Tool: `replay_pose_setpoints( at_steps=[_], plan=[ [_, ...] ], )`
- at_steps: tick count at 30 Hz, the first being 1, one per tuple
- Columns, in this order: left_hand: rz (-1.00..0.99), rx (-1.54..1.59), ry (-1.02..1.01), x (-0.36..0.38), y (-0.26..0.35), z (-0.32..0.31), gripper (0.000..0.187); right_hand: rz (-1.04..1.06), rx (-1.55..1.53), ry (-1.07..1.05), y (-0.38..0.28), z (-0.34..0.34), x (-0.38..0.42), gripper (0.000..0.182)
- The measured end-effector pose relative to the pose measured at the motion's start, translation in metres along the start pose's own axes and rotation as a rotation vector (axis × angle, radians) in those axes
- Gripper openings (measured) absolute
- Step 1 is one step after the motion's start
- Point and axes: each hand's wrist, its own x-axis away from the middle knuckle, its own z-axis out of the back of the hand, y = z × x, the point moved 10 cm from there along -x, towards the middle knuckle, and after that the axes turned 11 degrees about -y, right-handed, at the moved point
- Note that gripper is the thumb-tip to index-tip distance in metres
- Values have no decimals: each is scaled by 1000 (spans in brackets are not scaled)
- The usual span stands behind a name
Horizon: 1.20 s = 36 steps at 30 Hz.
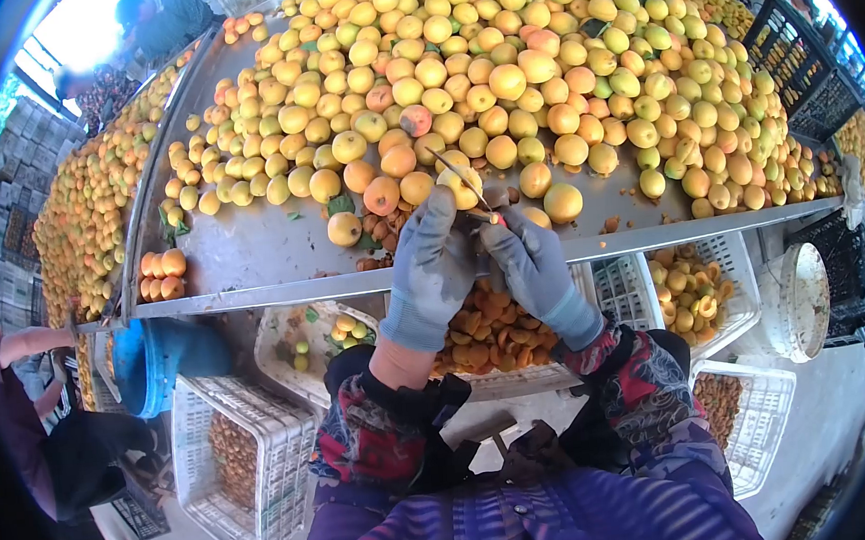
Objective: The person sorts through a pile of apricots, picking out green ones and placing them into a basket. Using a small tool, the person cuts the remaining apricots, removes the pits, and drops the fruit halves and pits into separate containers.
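Observation:
Both my hands wear grey-blue gloves and meet at the front edge of the metal table. My left hand (426, 265) is closed around a yellow apricot (461, 184), held just above the table edge. My right hand (536, 268) is closed on a small knife (466, 180), whose thin blade lies across the apricot. Behind them spreads a large heap of yellow-orange apricots (479, 76). Directly beneath my hands is a crate of halved apricots (497, 331), partly hidden by my gloves and forearms.
White crates (255, 463) stand at lower left and lower right, some holding pits or halved fruit. A blue bucket (188, 359) is left, a white bucket (806, 301) right. Black crates (789, 54) stand at the right. Another person (30, 398) works at the left.

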Motion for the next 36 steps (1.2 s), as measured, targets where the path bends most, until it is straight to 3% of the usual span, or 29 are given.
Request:
replay_pose_setpoints(
  at_steps=[4,6,8,10,12,16,19,21,24,25,27,28,30,34,36],
  plan=[
    [-210,-324,10,0,41,-13,41,7,53,-64,-1,-3,-1,27],
    [-148,-919,48,4,60,-27,40,41,106,-87,-5,-3,0,28],
    [-141,-935,59,5,61,-30,39,-49,-42,-158,7,-7,-2,29],
    [-136,-949,67,5,55,-30,38,-13,-3,-124,-1,-6,-2,29],
    [-184,-326,52,5,36,-18,37,27,36,-89,-8,-4,0,29],
    [-77,-158,89,9,20,-11,37,-16,0,-105,0,-4,2,29],
    [-119,-303,55,6,37,-15,38,1,29,-151,-4,-2,2,29],
    [-179,-919,51,8,59,-30,39,-4,43,-188,-3,-5,2,29],
    [-245,-1158,12,7,63,-47,38,-38,-46,-168,3,-5,1,30],
    [-246,-1156,12,7,59,-48,38,-35,-60,-158,4,-5,2,29],
    [-222,-579,116,8,48,-25,37,-28,-73,-145,2,-6,1,29],
    [-221,-581,115,10,47,-24,37,-36,-69,-114,0,-4,1,29],
    [62,-165,145,11,11,-7,39,-44,-64,-84,-1,-2,0,29],
    [-16,-258,132,9,23,-13,41,36,61,-95,-1,1,1,28],
    [-224,-1158,66,10,57,-41,40,64,96,-114,-2,0,-1,28]
  ],
)
